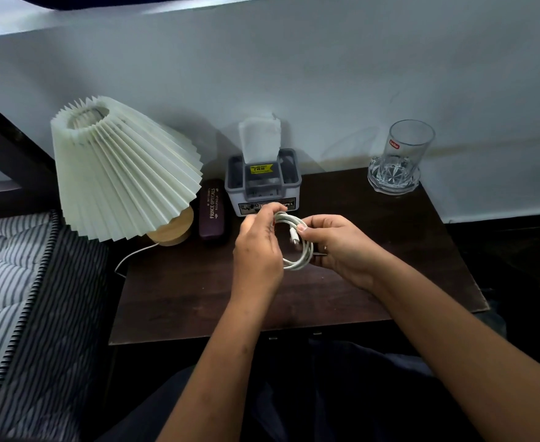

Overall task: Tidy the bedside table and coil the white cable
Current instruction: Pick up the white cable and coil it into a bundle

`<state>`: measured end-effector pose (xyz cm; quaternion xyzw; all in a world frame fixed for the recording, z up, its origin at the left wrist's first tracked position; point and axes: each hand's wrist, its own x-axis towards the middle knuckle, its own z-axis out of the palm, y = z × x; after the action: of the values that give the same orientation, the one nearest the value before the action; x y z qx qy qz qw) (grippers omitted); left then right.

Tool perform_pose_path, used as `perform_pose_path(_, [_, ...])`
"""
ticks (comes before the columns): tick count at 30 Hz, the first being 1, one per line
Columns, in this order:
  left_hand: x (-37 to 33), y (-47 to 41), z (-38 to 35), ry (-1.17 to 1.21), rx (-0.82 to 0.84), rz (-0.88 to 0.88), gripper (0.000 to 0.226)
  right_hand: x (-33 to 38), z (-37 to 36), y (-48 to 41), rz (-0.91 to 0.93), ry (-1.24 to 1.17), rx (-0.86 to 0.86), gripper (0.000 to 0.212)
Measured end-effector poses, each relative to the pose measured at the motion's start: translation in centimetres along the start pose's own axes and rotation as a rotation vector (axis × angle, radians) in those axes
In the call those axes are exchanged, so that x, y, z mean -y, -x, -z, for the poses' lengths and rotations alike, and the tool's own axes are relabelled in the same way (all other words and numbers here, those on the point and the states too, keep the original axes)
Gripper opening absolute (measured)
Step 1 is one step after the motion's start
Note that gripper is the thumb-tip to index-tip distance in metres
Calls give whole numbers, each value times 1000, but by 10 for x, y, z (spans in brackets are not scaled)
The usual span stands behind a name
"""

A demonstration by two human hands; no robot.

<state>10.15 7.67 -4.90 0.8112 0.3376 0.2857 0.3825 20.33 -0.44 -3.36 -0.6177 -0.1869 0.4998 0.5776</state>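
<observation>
The white cable [297,247] is wound into a small loop, held above the middle of the dark wooden bedside table [198,291]. My left hand [257,250] grips the loop's left side with its fingers pinching the top. My right hand [339,247] holds the right side, thumb pressing a plug end against the coil. Part of the loop is hidden behind both hands.
A pleated white lamp [118,167] on a wooden base stands tilted at the back left, its cord trailing off the table's left edge. Beside it lie a dark spectacle case [213,210] and a grey tissue box [262,183]. A glass [402,154] stands on a coaster at the back right. A striped mattress [10,282] is left.
</observation>
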Motion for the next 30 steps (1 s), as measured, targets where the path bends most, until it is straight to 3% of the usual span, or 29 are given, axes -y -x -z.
perform_pose_path(5, [-2,-3,2,-114,28,37,34,-5,-6,0,66,91,51,18])
perform_pose_path(9, [0,-9,7,-122,141,175,30,-13,-9,-1,142,324,-42,16])
perform_pose_path(12, [0,-11,9,48,238,411,30,-15,-8,-1,346,671,-142,11])
perform_pose_path(15, [0,-13,10,252,298,652,28,-13,-5,0,459,803,-152,26])
perform_pose_path(19, [3,-13,9,343,282,694,26,-13,0,-3,477,931,-63,28])
perform_pose_path(23, [6,-14,5,293,236,638,29,-4,3,0,447,856,-19,27])
perform_pose_path(26, [5,-15,4,295,208,636,29,0,5,0,338,611,4,21])
perform_pose_path(30, [3,-12,3,270,188,569,30,0,6,-1,213,329,55,29])
